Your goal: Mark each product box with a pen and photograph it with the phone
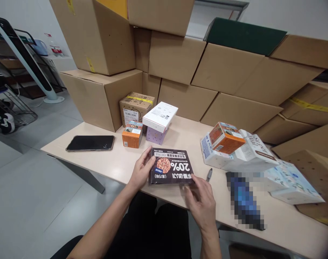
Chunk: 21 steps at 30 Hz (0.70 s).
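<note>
A flat dark food box (pixel 172 166) printed with "20%" and a round picture of a snack lies between my hands at the table's front edge, its lettering upside down to me. My left hand (pixel 142 168) grips its left side, thumb on top and fingers curled beneath. At its lower right corner, my right hand (pixel 203 201) holds it with the fingertips, the thumb lower down by the front edge. A grey pen (pixel 209 175) rests on the table just right of the box. Behind it, a white flat box (pixel 160 116) sits on a purple box (pixel 155 136).
Left on the table (pixel 118 163) lie a black phone (pixel 90 142) and a small orange box (pixel 132 134). At the right stand another orange box (pixel 226 137), white cartons (pixel 251 153) and a blurred dark-blue item (pixel 244 201). Stacked cardboard boxes (pixel 177 57) wall off the back.
</note>
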Tool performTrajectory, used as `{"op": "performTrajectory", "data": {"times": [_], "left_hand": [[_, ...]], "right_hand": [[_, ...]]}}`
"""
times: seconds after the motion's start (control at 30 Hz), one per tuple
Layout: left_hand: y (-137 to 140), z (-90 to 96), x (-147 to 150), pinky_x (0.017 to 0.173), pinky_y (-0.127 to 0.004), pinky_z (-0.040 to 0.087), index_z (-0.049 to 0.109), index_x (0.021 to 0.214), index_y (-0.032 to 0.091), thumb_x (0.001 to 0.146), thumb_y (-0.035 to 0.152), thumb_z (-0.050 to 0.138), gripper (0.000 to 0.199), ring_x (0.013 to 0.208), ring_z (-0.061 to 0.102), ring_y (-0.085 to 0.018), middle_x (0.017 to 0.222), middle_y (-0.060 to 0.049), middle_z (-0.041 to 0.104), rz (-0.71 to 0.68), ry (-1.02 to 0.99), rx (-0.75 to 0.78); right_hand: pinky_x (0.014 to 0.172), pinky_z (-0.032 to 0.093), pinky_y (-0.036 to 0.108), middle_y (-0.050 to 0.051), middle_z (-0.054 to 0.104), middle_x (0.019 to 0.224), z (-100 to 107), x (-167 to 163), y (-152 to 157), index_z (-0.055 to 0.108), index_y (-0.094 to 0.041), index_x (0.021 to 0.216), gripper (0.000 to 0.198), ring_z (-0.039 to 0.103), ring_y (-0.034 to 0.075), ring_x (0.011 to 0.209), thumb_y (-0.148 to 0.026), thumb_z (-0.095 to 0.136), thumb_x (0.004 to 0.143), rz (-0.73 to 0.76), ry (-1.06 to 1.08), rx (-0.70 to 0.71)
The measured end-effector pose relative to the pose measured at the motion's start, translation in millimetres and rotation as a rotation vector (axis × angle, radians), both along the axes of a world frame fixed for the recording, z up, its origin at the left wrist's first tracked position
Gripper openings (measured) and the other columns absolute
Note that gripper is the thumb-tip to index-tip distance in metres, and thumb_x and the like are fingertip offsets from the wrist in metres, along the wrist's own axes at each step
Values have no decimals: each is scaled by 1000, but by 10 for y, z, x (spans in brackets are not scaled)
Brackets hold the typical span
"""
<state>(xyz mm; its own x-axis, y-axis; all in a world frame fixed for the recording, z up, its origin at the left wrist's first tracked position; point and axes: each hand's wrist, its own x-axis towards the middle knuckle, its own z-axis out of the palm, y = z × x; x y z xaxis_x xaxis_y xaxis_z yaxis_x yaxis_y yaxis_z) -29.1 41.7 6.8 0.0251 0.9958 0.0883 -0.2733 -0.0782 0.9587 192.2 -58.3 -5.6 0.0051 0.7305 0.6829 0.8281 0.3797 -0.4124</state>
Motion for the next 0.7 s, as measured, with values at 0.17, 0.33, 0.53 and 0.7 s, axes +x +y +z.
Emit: {"op": "performTrajectory", "data": {"times": [0.17,0.33,0.53,0.7], "left_hand": [[-44,1,-52,116,-43,37,48,144,23,83,41,72,68,140,45,-29,153,-9,45,-111,-61,25],[-50,75,-106,115,-46,38,39,149,30,88,37,68,69,138,47,-29,151,-7,48,-267,-129,44],[-34,178,-143,111,-40,42,24,154,34,75,27,80,97,135,49,-29,147,-8,50,-310,-166,237],[-38,140,-151,113,-35,39,28,153,32,68,24,83,101,138,44,-29,150,-8,45,-281,-57,274]], "right_hand": [[90,54,42,10,64,114,-32,32,-28,56,-22,131,39,58,24,108,-21,60,92,9,36,58],[91,55,41,11,61,119,-54,37,-45,53,-23,135,46,58,23,112,-25,63,91,-41,78,32],[95,52,42,12,58,122,-69,15,-23,50,-22,137,47,57,23,116,-25,61,92,-86,63,20],[91,52,40,11,64,112,-54,3,-17,58,-19,125,34,61,23,106,-23,59,92,-221,137,109]]}}
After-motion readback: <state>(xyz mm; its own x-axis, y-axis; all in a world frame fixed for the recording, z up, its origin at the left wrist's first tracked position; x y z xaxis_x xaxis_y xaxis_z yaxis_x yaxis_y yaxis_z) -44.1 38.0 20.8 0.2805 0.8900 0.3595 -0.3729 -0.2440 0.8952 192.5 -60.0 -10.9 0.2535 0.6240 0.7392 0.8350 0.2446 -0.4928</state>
